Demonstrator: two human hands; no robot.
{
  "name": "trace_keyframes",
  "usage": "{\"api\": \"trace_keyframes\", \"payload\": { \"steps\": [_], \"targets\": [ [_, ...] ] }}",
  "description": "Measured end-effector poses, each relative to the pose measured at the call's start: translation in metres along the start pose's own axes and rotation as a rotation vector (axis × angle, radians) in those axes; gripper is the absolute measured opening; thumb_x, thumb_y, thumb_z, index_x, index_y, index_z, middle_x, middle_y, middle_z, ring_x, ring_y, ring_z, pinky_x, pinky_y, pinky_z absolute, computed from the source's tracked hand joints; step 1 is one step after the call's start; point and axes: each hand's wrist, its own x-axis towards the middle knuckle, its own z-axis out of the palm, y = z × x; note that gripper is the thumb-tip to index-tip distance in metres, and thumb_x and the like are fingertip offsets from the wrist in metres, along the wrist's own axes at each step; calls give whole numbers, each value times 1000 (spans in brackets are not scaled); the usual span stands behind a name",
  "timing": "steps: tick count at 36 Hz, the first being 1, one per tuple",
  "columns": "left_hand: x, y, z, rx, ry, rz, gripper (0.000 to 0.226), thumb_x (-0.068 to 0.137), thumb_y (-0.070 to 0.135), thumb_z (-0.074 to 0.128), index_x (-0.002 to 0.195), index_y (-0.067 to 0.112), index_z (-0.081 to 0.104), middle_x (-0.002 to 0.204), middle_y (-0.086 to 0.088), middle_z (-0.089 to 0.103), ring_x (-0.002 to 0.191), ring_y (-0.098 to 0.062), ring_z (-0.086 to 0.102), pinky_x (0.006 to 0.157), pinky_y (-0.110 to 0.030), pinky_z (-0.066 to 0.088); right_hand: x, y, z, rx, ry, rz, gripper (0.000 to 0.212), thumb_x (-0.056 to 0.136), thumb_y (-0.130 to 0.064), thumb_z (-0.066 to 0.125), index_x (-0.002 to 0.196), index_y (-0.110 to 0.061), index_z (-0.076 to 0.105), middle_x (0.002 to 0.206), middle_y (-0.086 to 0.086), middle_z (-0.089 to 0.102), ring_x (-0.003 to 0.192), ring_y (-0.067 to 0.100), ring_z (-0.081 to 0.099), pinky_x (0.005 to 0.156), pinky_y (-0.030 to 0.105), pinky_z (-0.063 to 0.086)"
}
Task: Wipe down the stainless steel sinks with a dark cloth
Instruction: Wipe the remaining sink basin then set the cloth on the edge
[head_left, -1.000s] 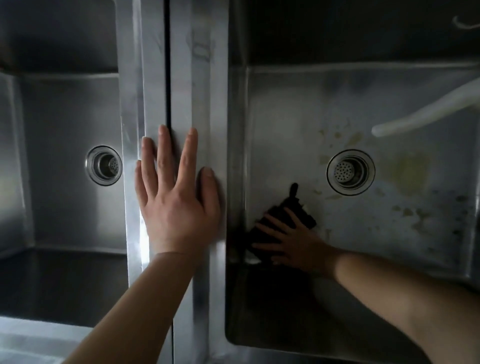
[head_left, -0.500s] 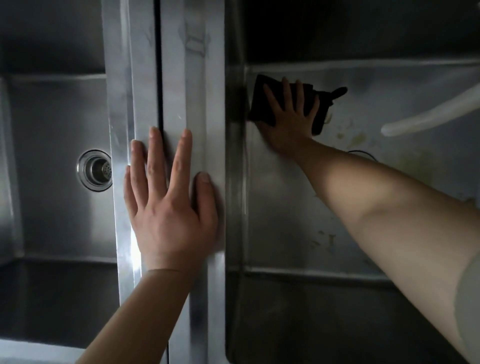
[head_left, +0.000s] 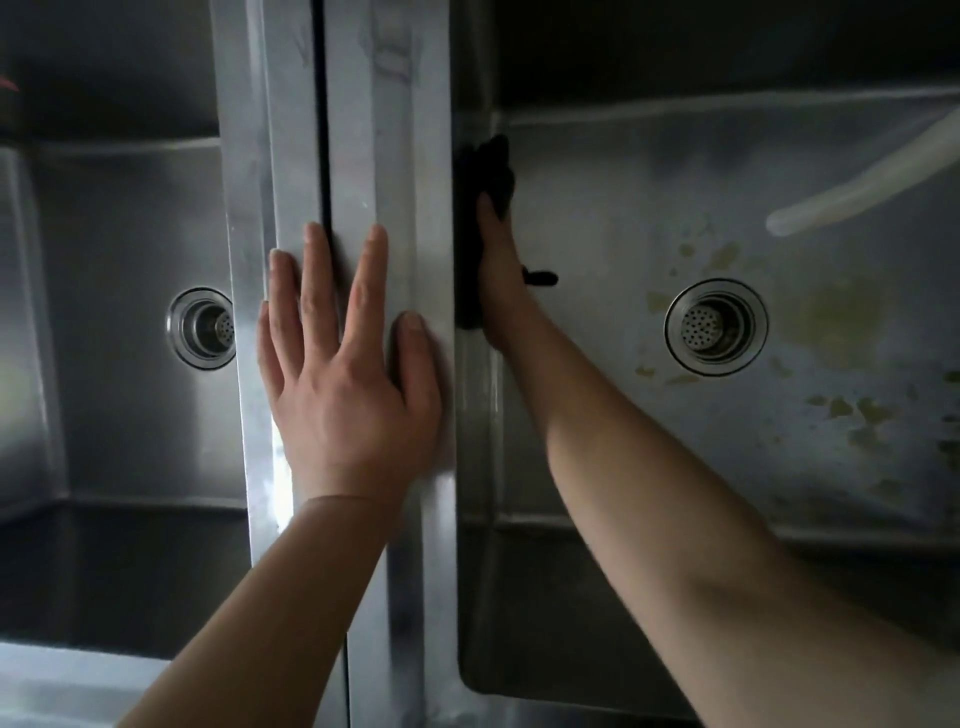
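Two stainless steel sinks sit side by side. My left hand (head_left: 343, 374) lies flat, fingers spread, on the steel divider (head_left: 384, 130) between them. My right hand (head_left: 501, 280) presses a dark cloth (head_left: 485, 171) against the left inner wall of the right sink (head_left: 675, 208). The cloth is partly hidden behind the divider's edge and my hand. The right sink's floor carries yellowish stains (head_left: 831, 322) around its drain (head_left: 716, 326). The left sink (head_left: 130, 260) looks unstained, with its drain (head_left: 203, 328) partly hidden by the divider.
A whitish hose (head_left: 862, 184) reaches into the right sink from the upper right. A dark gap (head_left: 323, 104) runs along the divider between the two basins. The near rim (head_left: 52, 680) shows at bottom left.
My right hand with the cloth went from the sink's floor to the far left corner, then onto the left side wall. My left hand stayed on the divider.
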Motion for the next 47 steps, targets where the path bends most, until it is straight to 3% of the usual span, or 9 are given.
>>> {"api": "trace_keyframes", "payload": {
  "steps": [6, 13, 16, 18, 22, 29, 37, 42, 47],
  "targets": [
    [0, 2, -1, 16, -12, -15, 57, 99, 39, 39, 155, 33, 29, 165, -1, 18, 153, -25, 10, 123, -47, 12, -122, 34, -26, -65, -69, 157, 58, 104, -35, 43, 156, -18, 25, 160, -3, 29, 147, 12, 26, 120, 22, 21],
    [0, 1, 0, 22, -7, -10, 57, 99, 37, 40, 155, 33, 28, 165, -2, 18, 153, -27, 10, 122, -50, 13, -230, 61, -51, 52, -268, 276, 79, 84, -64, 54, 152, -42, 22, 126, -49, 41, 109, -36, 37, 77, -9, 32],
    [0, 2, 0, 26, -7, -12, 57, 99, 37, 40, 154, 33, 30, 165, -2, 19, 153, -26, 10, 122, -50, 14, -213, 42, -39, 111, -278, 256, 70, 91, -59, 49, 153, -38, 25, 134, -43, 46, 130, -20, 35, 96, -1, 34],
    [0, 2, 0, 25, -10, -11, 56, 99, 38, 39, 154, 33, 30, 165, -2, 19, 153, -26, 9, 123, -50, 14, -182, 21, -27, 144, -259, 164, 68, 93, -48, 45, 155, -26, 28, 153, -14, 43, 142, 5, 37, 119, 26, 28],
    [0, 1, 0, 22, -2, -12, 57, 98, 37, 41, 154, 31, 33, 165, -3, 20, 153, -27, 11, 122, -50, 14, -84, -32, 2, 179, -260, 58, 55, 102, -34, 41, 151, -9, 37, 150, 15, 46, 140, 29, 42, 120, 48, 28],
    [0, 0, 2, 34, 9, -4, 56, 99, 35, 43, 153, 31, 34, 164, -4, 21, 153, -28, 11, 122, -50, 14, 35, -82, 25, 70, -100, -51, 53, 106, -27, 40, 155, -9, 27, 155, 15, 38, 144, 28, 36, 120, 48, 26],
    [0, -1, 2, 55, 5, 13, 56, 100, 37, 41, 154, 30, 31, 164, -6, 20, 153, -30, 11, 122, -51, 13, -52, -16, 0, 20, -66, 1, 57, 103, -39, 42, 155, -21, 29, 156, 2, 39, 143, 18, 37, 121, 44, 26],
    [0, 1, 1, 78, -7, 4, 58, 99, 35, 43, 155, 32, 28, 165, -6, 19, 152, -31, 11, 123, -48, 10, -166, 35, -35, 111, -147, 334, 74, 84, -61, 51, 149, -26, 42, 146, -7, 53, 135, 8, 47, 121, 38, 27],
    [1, 5, -3, 50, -20, -9, 58, 99, 35, 43, 155, 34, 27, 165, -6, 18, 152, -31, 11, 122, -51, 11, -216, 54, -85, 311, -59, 699, 45, 93, -51, 53, 118, -18, 73, 121, 5, 71, 110, 20, 68, 92, 32, 53]
  ]
}}
